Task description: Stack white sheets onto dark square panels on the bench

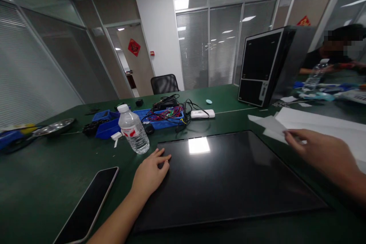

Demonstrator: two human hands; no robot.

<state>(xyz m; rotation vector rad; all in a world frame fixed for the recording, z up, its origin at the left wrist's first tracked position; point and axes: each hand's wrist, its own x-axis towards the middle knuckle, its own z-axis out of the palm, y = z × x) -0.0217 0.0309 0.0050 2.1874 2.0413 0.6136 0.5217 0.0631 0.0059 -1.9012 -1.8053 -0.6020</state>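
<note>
A flat black screen panel (228, 183) lies face up on the green table, a ceiling light mirrored in its glossy surface. My left hand (151, 171) rests on its upper left edge, fingers stretched out and holding nothing. To the right of the panel, my right hand (323, 152) pinches the edge of a thin white sheet (271, 124) between thumb and fingers. More white sheet material (320, 122) spreads behind that hand, and part of it is hidden by the hand. A phone (88, 202) lies left of my left forearm. Near my left fingertips stands a water bottle (133, 129).
Behind the panel are a blue tray (168, 124) of tangled wires and a white power strip (203, 114). A black computer tower (260, 68) stands at the back right. Blue bins (108, 127) and a metal dish (54, 127) lie left. A person (337, 49) sits far right.
</note>
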